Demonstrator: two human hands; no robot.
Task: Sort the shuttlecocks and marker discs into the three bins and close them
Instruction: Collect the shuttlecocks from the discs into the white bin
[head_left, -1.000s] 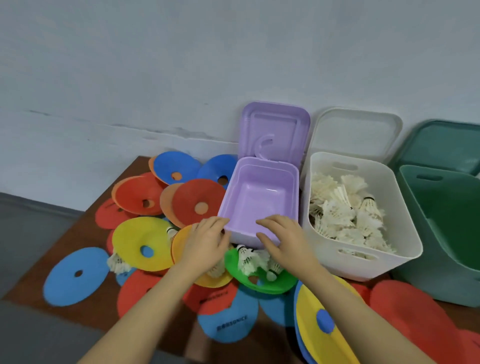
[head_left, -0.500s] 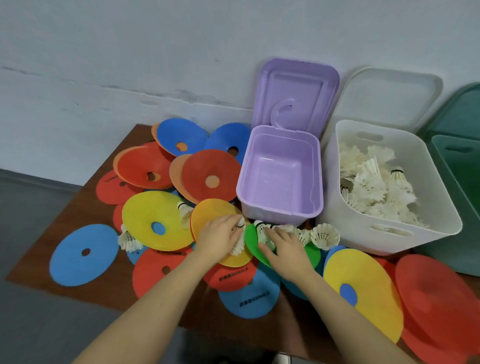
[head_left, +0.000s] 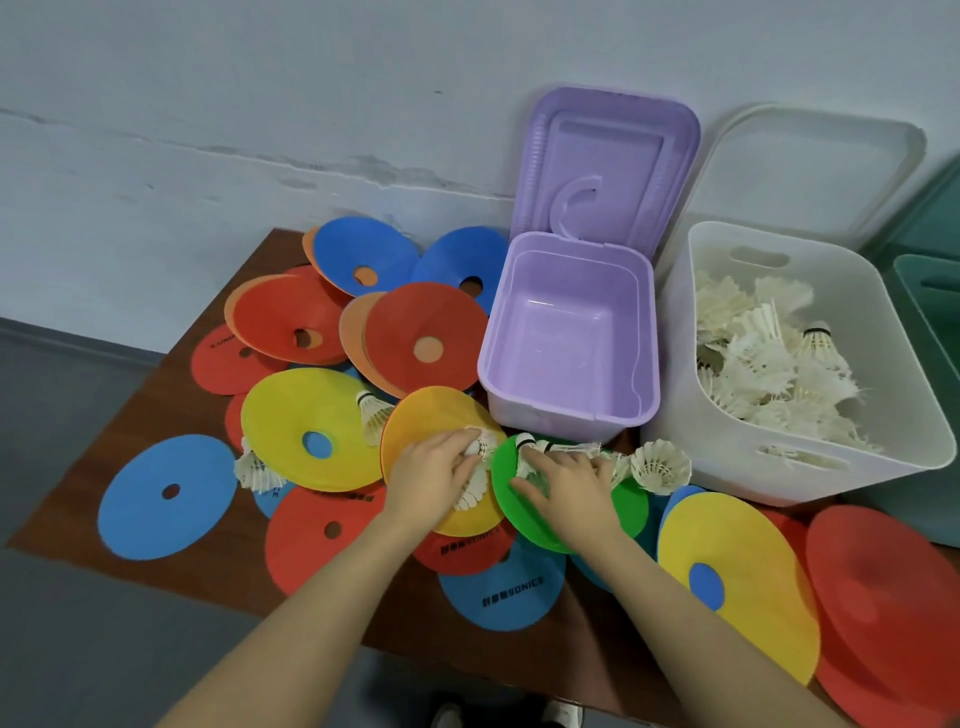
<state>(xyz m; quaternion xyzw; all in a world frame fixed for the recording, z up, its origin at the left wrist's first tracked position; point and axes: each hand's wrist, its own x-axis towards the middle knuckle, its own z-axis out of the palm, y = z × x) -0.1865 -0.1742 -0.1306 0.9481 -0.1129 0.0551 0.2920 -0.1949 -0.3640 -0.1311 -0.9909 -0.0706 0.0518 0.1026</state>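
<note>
My left hand (head_left: 434, 475) rests on an orange-yellow disc (head_left: 426, 415) with its fingers closed around a white shuttlecock (head_left: 480, 447). My right hand (head_left: 569, 483) lies on a green disc (head_left: 506, 475), its fingers curled over shuttlecocks (head_left: 535, 447) there. One more shuttlecock (head_left: 660, 465) lies just right of that hand. The purple bin (head_left: 569, 332) stands empty with its lid up, directly beyond my hands. The white bin (head_left: 789, 364) to its right holds several shuttlecocks. A green bin (head_left: 935, 312) shows at the right edge.
Red, blue, yellow and orange discs cover the brown table (head_left: 156, 405). A yellow disc (head_left: 306, 426) has shuttlecocks at its right rim (head_left: 371, 413) and lower left (head_left: 257, 470). Another yellow disc (head_left: 743, 577) and red discs (head_left: 883, 597) lie front right. The wall stands behind.
Both hands came back from the purple bin's front rim down onto the discs and closed on shuttlecocks. The view shifted, so the bins sit further right.
</note>
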